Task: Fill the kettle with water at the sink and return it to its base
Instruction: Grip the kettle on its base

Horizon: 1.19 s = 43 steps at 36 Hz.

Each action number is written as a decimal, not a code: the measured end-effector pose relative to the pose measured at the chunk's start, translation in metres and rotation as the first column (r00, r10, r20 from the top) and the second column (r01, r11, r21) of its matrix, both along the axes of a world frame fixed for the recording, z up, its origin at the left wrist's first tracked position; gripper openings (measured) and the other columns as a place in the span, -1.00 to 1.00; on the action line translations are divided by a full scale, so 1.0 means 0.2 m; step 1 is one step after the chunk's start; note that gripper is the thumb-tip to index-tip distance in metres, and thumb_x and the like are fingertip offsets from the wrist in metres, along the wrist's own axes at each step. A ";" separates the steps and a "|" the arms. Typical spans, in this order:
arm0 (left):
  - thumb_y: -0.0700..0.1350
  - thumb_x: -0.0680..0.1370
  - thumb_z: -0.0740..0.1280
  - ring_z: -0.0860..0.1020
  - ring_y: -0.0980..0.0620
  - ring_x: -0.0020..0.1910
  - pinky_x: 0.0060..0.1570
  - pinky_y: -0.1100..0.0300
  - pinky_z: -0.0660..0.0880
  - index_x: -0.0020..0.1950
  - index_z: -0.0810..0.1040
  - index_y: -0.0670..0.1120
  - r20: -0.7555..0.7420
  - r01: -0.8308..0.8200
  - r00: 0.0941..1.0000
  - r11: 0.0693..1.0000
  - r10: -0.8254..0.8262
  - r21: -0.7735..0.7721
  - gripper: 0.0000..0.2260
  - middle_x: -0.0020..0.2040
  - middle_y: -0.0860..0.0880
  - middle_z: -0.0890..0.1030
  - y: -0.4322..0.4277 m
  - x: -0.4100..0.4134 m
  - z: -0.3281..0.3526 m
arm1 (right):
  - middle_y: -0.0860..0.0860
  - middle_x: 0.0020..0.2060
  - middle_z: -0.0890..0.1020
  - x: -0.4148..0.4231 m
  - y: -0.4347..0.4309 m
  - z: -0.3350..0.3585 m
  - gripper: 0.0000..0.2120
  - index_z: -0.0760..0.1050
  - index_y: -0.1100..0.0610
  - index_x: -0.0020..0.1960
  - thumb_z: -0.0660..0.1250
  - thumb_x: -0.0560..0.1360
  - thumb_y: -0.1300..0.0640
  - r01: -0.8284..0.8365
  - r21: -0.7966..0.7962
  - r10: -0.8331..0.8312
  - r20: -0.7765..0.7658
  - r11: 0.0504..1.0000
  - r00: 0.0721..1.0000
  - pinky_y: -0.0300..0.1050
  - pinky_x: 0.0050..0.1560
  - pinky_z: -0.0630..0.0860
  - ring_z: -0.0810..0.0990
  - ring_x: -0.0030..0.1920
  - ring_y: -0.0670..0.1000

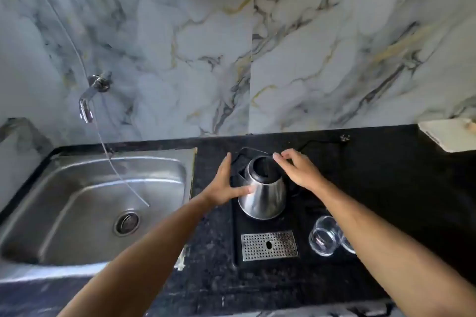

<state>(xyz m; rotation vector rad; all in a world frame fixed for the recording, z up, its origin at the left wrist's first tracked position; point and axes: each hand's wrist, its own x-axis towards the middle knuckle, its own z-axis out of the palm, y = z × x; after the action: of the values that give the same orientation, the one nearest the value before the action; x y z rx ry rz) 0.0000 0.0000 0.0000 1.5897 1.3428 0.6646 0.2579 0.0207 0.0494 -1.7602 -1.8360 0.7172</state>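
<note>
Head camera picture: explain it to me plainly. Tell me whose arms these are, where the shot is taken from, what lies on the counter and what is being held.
There is no machine here. A person wears a wide-angle camera on the head, so this one picture looks forward and down along their own two bare arms.

On the black counter stands a steel kettle on a dark tray that has a perforated metal grille. Clear glasses lie to the right. A steel sink is set in on the left, with a tap on the marble wall above it.

The left hand rests open against the kettle's side, thumb on the steel. The right hand reaches over the kettle's top; whether it touches is unclear. Neither hand has closed around anything, and the kettle is not yet lifted.
</note>
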 end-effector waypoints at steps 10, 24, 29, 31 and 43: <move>0.13 0.25 0.64 0.45 0.30 0.12 0.06 0.42 0.42 0.27 0.28 0.06 0.111 -0.020 0.993 0.993 0.033 -0.113 -0.25 0.14 0.09 0.42 -0.09 0.16 -0.22 | 0.00 -0.16 0.64 -0.08 0.07 0.03 -0.09 0.46 0.07 -0.13 0.10 0.07 -0.74 0.081 -0.100 -0.046 0.311 0.992 0.949 0.01 -0.26 0.40 0.59 -0.14 0.09; 0.05 0.27 0.64 0.49 0.30 -0.06 -0.08 0.39 0.47 0.21 0.25 0.05 0.155 -0.066 0.985 0.996 0.075 -0.063 -0.29 0.05 0.10 0.40 -0.08 0.17 -0.29 | 0.08 0.05 0.53 -0.12 0.09 0.06 -0.37 0.29 0.11 0.07 0.20 0.28 -0.38 0.063 -0.180 -0.039 0.135 0.982 0.990 0.12 -0.07 0.48 0.53 0.04 0.18; 0.01 0.27 0.65 0.52 0.11 0.10 0.06 0.20 0.55 0.13 0.27 0.23 0.209 -0.066 0.974 0.994 0.083 -0.086 -0.35 0.15 0.03 0.44 -0.09 0.17 -0.25 | 0.01 -0.10 0.55 -0.01 0.09 0.08 -0.55 0.34 0.01 -0.05 0.16 0.33 -0.34 0.027 -0.210 -0.049 -0.096 0.977 0.994 -0.02 -0.25 0.35 0.52 -0.12 0.00; -0.01 0.30 0.63 0.52 0.06 0.19 0.17 0.14 0.55 0.17 0.29 0.25 0.272 -0.052 0.958 0.988 0.089 -0.143 -0.36 0.22 0.01 0.46 -0.10 0.16 -0.25 | 0.03 -0.11 0.57 0.04 0.09 0.07 -0.56 0.37 0.00 -0.05 0.13 0.32 -0.34 0.022 -0.212 -0.053 -0.144 0.977 0.988 -0.03 -0.23 0.35 0.52 -0.13 0.00; 0.58 0.40 -0.21 0.29 -0.05 0.53 0.53 -0.23 0.16 0.54 0.31 0.03 0.528 -0.085 0.736 0.832 0.423 -0.548 -0.07 0.57 -0.02 0.35 -0.08 0.12 -0.13 | 0.07 -0.11 0.62 0.15 0.07 -0.08 -0.52 0.52 0.12 -0.12 0.18 0.51 -0.30 -0.031 -0.158 -0.039 -0.420 0.987 0.907 0.15 0.18 0.42 0.57 -0.02 0.05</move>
<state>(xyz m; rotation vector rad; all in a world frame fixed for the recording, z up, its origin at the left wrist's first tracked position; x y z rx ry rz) 0.0240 -0.0168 -0.0269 0.6525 1.0938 0.8519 0.2881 0.0353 0.0333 -1.5470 -1.5121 1.1727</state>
